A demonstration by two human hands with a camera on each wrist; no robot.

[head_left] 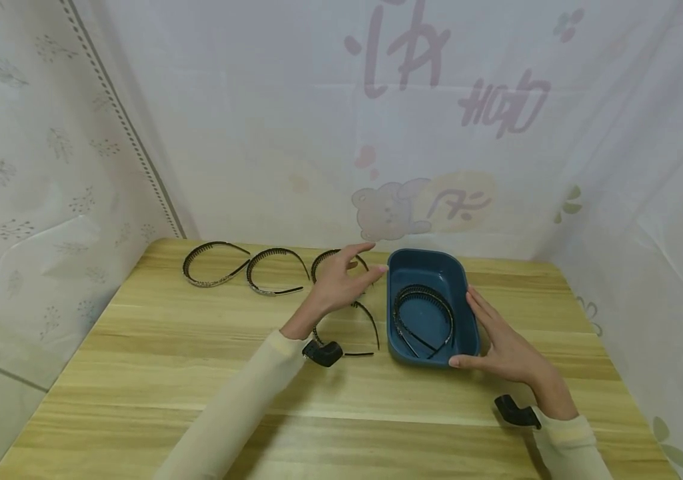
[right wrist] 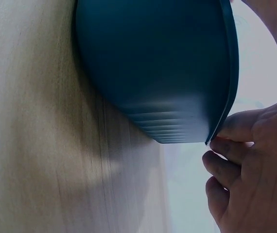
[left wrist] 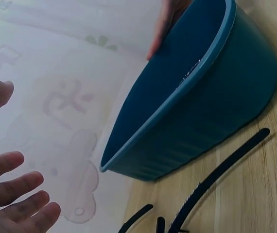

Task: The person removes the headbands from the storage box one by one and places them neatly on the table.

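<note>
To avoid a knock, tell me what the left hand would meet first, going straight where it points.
Likely the blue bin, at its far left corner; height is unclear, so the left hand might pass over it toward the backdrop.

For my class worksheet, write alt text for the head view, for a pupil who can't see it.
A person's right hand grips the edge of a blue bin holding black headbands. The empty left hand hovers beside it, near four loose headbands on a wooden table.
</note>
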